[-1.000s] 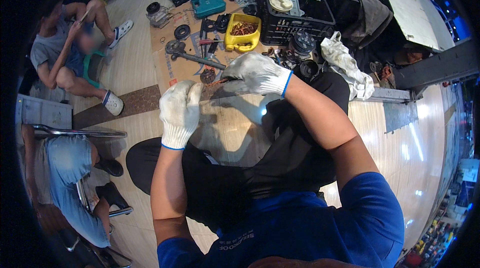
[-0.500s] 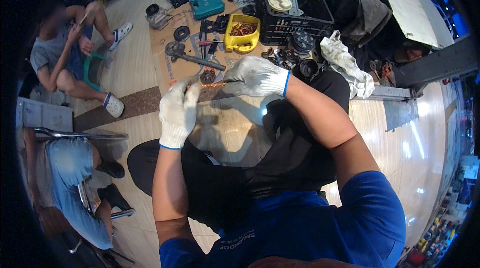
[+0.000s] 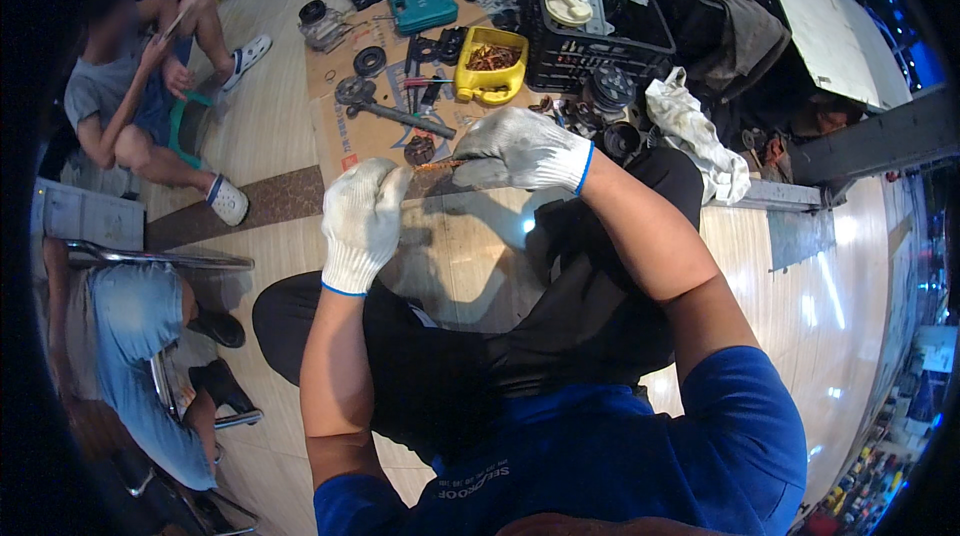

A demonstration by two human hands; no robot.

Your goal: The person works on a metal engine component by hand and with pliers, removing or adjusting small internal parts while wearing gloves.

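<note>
My gloved left hand (image 3: 362, 216) pinches one end of a copper-coloured strand (image 3: 435, 167) between its fingers; beyond them lies a long-handled tool (image 3: 405, 117). The strand bridges the gap between both sets of fingers, a yellow container (image 3: 488, 93) past it. My right hand (image 3: 522, 150) pinches the other end (my glove hides the exact grip).

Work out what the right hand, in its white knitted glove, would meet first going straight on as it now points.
Probably the left hand, gloved likewise, past the thin copper-coloured strand between them, though depth is unclear.
</note>
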